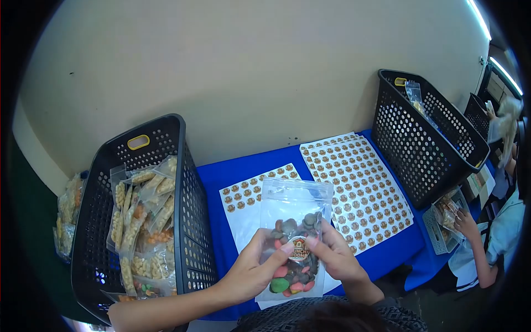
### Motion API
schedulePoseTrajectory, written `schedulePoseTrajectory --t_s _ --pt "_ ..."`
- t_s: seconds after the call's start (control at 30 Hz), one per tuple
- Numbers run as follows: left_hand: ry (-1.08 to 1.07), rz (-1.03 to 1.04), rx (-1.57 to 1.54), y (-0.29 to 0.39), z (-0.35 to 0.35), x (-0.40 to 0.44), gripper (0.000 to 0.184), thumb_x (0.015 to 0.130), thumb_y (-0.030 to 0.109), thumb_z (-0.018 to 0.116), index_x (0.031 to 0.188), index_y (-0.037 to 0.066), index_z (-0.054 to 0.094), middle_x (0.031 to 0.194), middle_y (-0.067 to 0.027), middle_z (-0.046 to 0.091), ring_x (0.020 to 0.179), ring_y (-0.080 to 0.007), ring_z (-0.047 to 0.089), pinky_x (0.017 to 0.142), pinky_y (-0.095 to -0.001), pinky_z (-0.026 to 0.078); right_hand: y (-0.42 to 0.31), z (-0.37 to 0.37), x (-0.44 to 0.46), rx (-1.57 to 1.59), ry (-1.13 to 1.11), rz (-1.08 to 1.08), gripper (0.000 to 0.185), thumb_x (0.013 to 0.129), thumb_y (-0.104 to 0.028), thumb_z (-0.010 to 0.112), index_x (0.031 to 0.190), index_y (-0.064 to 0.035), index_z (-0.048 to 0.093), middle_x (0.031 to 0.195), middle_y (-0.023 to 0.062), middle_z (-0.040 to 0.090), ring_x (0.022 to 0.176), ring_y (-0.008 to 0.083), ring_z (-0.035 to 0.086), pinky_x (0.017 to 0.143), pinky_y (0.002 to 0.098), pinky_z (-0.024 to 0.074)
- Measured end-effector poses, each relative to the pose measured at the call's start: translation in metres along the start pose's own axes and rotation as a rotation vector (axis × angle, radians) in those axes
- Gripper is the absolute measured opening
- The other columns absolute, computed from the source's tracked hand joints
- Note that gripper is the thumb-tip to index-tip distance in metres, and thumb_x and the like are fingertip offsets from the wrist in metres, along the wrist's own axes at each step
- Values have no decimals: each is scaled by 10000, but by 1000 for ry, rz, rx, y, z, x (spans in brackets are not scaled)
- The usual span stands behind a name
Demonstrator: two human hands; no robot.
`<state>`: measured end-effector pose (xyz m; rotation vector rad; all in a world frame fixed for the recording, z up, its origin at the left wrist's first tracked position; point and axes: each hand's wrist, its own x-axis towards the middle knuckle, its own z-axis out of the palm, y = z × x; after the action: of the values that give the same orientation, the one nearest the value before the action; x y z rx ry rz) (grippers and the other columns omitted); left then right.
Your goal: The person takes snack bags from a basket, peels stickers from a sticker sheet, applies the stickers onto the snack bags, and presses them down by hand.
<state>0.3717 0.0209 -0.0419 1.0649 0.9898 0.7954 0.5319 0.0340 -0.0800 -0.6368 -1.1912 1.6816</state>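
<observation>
A clear zip pouch of grey, pink and green pieces is held upright between my two hands. On its front is a round brown-and-white sticker. My left hand grips the pouch's left edge, its thumb at the sticker's left side. The right edge is gripped by my right hand, with the thumb at the sticker's upper right. Behind the pouch lies a partly used sticker sheet. To its right are stacked sheets full of the same round stickers.
A black basket of filled pouches stands at left, with more pouches beyond it. Another black basket stands at right on the blue cloth. Far right, a co-worker's hand is by a grey basket.
</observation>
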Motion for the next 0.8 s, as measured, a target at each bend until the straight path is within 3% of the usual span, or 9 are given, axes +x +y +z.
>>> schedulePoseTrajectory --t_s 0.07,0.1,0.23,0.3,0.47,0.7,0.8 --pt "-25 20 84 -3 -1 0 363 847 266 466 1041 -12 335 1004 -107 424 861 -125 495 678 -233 458 2 0 1 94 104 -6 410 843 -123 461 1182 22 282 1064 97 462 974 133 457 834 277 373" --pt "16 -56 60 2 3 -3 279 850 228 463 1025 31 371 993 -64 438 922 -109 443 726 -224 415 2 1 1 94 105 -7 410 843 -123 461 1182 22 282 1064 97 462 974 133 457 834 277 373" --pt "8 -129 82 11 0 -2 298 841 218 482 1038 31 359 1007 -62 426 913 -110 448 721 -229 425 -6 4 0 -61 -19 -50 599 733 -63 611 1183 35 228 1067 126 450 983 146 457 825 281 391" --pt "30 -102 68 9 0 -1 294 839 242 485 950 -1 364 985 -101 436 861 -121 490 679 -226 449 -8 3 0 -57 -16 -29 571 749 -71 593 1181 33 235 1065 122 451 982 142 456 827 280 388" --pt "-6 11 151 -3 1 -1 309 858 282 438 963 1 367 970 -95 447 869 -120 485 670 -224 446 1 0 2 63 73 -24 484 796 -95 534 1173 25 254 1059 110 454 978 129 452 834 271 378" --pt "7 -2 120 3 0 -1 300 848 285 462 940 11 381 941 -85 455 826 -100 478 656 -223 442 -2 -1 -2 -143 -56 -138 446 812 -105 511 1160 27 265 1069 108 443 992 131 440 838 270 371" --pt "-21 50 163 -3 -2 1 294 840 281 481 919 13 387 909 -73 470 797 -93 479 644 -217 441 1 -2 1 5 41 -95 442 813 -82 502 1167 28 260 1068 106 447 984 131 449 836 276 375"
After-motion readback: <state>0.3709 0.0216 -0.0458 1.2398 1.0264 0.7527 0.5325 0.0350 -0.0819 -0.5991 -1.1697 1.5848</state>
